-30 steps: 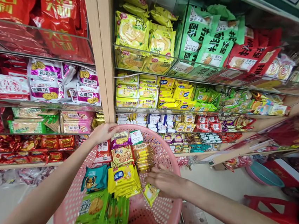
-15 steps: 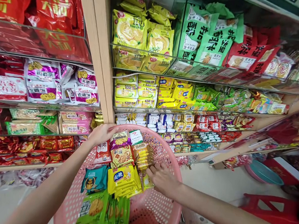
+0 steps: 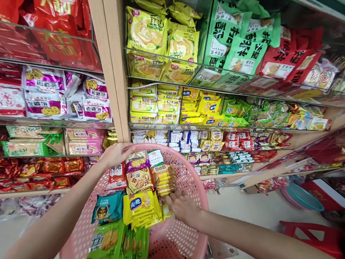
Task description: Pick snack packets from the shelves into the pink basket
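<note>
My left hand (image 3: pixel 116 154) is closed over the far rim of a pink plastic basket (image 3: pixel 190 245) with a perforated wall. Inside the basket, my right hand (image 3: pixel 183 207) has its fingers curled at a small yellow snack packet (image 3: pixel 167 211), partly hidden beneath them. Just beyond those fingers stands a row of brown-and-yellow packets (image 3: pixel 165 181). Beside it lie yellow biscuit packs (image 3: pixel 140 208), a peach-coloured pack (image 3: pixel 139 180), a purple pack (image 3: pixel 137 160) and a white-and-green pack (image 3: pixel 156 158). Red packs (image 3: pixel 116 177), a teal pack (image 3: pixel 108 206) and green biscuit packs (image 3: pixel 108 239) fill the left and near side.
Glass-fronted shelves of wrapped snacks rise behind the basket, including yellow lemon biscuits (image 3: pixel 147 31) and green bags (image 3: pixel 245 55). A wooden upright (image 3: pixel 114 54) divides them. At right, a red stool (image 3: pixel 311 236) and a teal basin (image 3: pixel 303 196) stand on the floor.
The view has shifted slightly, so shelves and basket sit a little further left. My right hand stays at the yellow packet, its fingers slightly more curled. My left hand keeps to the rim.
</note>
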The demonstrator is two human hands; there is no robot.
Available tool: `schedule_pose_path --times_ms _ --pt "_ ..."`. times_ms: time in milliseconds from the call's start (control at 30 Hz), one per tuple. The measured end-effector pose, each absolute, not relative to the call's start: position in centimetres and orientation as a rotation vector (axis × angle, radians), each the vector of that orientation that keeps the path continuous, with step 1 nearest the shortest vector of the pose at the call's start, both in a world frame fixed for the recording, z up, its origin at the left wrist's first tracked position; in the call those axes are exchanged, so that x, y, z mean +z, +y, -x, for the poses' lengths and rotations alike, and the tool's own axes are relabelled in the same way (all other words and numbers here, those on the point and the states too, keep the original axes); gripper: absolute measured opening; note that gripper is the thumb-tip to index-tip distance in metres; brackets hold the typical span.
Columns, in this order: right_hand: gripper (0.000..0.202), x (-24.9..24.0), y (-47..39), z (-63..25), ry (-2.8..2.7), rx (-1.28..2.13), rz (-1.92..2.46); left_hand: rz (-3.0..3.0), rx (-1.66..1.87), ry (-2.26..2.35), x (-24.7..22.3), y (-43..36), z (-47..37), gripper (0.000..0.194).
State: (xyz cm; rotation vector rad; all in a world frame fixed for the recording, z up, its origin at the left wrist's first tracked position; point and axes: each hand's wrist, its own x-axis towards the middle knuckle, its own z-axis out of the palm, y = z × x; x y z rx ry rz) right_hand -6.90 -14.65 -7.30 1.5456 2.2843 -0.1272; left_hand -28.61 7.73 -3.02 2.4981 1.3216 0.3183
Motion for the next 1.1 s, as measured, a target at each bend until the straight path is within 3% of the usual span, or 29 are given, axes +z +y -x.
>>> schedule_pose_path --times_ms 133,233,467,767,1100 --pt "0.051 -6.7 -14.4 6.5 2.255 -0.281 -1.555 -2.493 0.311 1.323 -2.9 7.7 28.6 0.058" --pt "0.057 -5.8 -14.2 5.8 2.267 -0.338 -1.528 -2.482 0.309 1.337 -2.9 7.7 28.6 0.058" --pt "0.043 -3.5 -13.8 4.4 2.224 -0.223 -1.502 -2.497 0.312 1.324 -2.7 7.6 28.5 0.057" --pt "0.041 -4.3 -13.8 5.0 2.227 -0.304 -1.425 -2.490 0.289 1.348 -2.5 7.4 28.5 0.057" --pt "0.040 -1.8 -14.7 5.9 2.185 -0.339 -1.374 -2.487 0.308 1.337 -2.8 7.6 28.5 0.056"
